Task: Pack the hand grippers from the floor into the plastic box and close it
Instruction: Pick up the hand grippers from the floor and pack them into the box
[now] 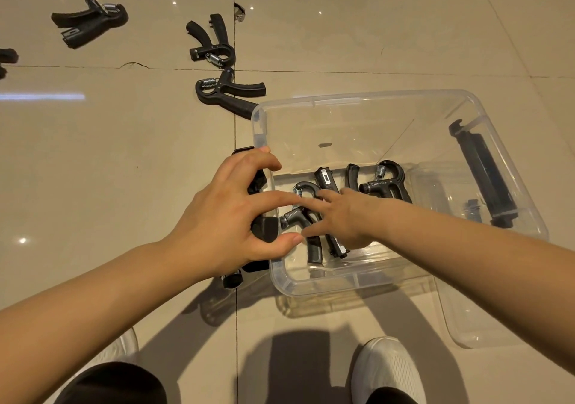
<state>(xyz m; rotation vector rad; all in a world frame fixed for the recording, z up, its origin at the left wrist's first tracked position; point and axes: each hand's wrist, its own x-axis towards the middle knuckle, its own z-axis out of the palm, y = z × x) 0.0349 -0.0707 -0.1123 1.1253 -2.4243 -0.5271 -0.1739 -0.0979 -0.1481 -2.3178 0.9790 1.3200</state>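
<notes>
A clear plastic box (357,97) stands open on the tiled floor. Inside it lie black hand grippers, one at the back (387,182) and two near the front left (314,249). My right hand (342,220) reaches into the box with straight fingers resting on the front grippers. My left hand (230,213) grips another black hand gripper (264,229) at the box's left wall, partly hidden by my fingers. Three more hand grippers lie on the floor beyond the box: one far left (90,21), one in the middle (211,41) and one touching the box's back left corner (230,92).
The clear lid (473,326) lies on the floor at the box's right, partly under it, with a long black latch (485,173) seen through the wall. More black grippers are cut off at the left edge (7,56). My white shoes (389,369) stand just in front.
</notes>
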